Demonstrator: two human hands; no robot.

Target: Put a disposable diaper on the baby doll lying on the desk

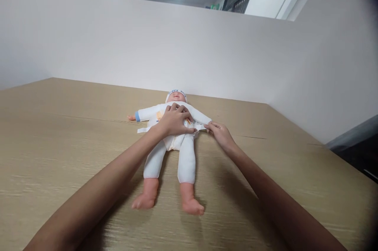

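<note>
A baby doll in white clothes and a printed cap lies on its back, feet toward me. Around its hips is a white diaper. My left hand rests on the doll's belly, fingers apart and bent, the thumb by the diaper's waist edge. At the doll's side on the right, my right hand pinches the end of a white diaper tab, pulled out sideways. Another diaper tab sticks out on the left side, lying loose. My left hand and forearm hide part of the doll's middle.
The doll lies on a wooden table with narrow seams across its top. A pale wall rises behind the far edge. On the right, beyond the table edge, is a dark object I cannot make out.
</note>
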